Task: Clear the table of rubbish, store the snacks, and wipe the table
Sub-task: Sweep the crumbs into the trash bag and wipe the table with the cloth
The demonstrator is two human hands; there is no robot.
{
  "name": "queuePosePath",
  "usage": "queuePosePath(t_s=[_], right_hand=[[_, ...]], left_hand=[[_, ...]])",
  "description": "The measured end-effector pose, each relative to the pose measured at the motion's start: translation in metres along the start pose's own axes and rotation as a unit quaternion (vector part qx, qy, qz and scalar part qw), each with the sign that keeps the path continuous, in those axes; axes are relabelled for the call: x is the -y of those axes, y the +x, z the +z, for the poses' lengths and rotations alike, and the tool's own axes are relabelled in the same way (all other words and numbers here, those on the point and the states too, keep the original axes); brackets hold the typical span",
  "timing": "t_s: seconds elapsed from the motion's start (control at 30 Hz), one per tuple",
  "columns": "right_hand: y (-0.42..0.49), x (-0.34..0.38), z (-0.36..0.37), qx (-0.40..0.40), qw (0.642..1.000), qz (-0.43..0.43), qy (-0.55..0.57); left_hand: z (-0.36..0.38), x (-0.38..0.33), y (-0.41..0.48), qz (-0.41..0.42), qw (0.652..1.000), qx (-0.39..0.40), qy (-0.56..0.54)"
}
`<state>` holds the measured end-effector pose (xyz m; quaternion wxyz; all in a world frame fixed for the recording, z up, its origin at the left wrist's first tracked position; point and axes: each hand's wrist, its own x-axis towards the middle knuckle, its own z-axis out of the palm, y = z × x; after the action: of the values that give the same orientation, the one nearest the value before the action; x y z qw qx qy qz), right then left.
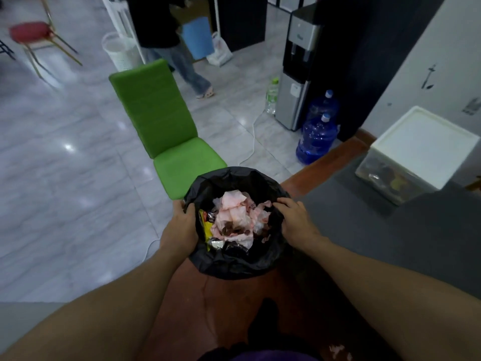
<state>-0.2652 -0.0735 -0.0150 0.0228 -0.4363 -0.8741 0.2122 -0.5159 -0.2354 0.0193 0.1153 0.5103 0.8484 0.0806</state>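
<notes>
A round bin lined with a black bag (235,268) stands at the far edge of the reddish-brown table (208,303). Inside lie crumpled, pink-stained tissues (235,217) and a yellow snack wrapper (207,227). My left hand (181,229) grips the bin's left rim, thumb over the bag's edge. On the right rim, my right hand (295,221) holds the bag with curled fingers. A dark grey mat (364,230) covers the table to the right. Small bits of torn tissue (338,351) lie near the table's front edge.
A green chair (161,121) stands just beyond the bin. A white lidded storage box (416,155) with snacks inside sits at the right. Further off are a water dispenser (296,71), two blue water jugs (316,139), a person walking (179,48) and a white basket (121,50).
</notes>
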Motion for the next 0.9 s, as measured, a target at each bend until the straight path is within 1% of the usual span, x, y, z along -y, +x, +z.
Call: queuePosePath(t_s=[0.13, 0.27, 0.43, 0.63, 0.77, 0.9], right_hand=[[0.044, -0.009, -0.012, 0.016, 1.000, -0.018, -0.009], [0.081, -0.019, -0.019, 0.013, 1.000, -0.019, -0.017], [0.123, -0.035, -0.027, 0.013, 1.000, -0.010, -0.020], [0.172, -0.063, -0.020, 0.014, 0.999, 0.046, -0.021], [0.205, -0.079, -0.016, 0.026, 0.994, 0.107, -0.014], [0.235, -0.091, -0.008, 0.052, 0.981, 0.189, 0.007]], left_hand=[[-0.002, -0.008, 0.034, -0.023, 1.000, -0.008, 0.003], [-0.001, -0.014, 0.065, -0.038, 0.999, -0.006, -0.003], [0.006, -0.022, 0.113, -0.033, 0.999, 0.006, -0.011], [0.025, -0.030, 0.193, 0.006, 0.999, 0.033, -0.020], [0.039, -0.037, 0.254, 0.043, 0.997, 0.062, -0.009], [0.062, -0.043, 0.310, 0.078, 0.991, 0.104, -0.008]])
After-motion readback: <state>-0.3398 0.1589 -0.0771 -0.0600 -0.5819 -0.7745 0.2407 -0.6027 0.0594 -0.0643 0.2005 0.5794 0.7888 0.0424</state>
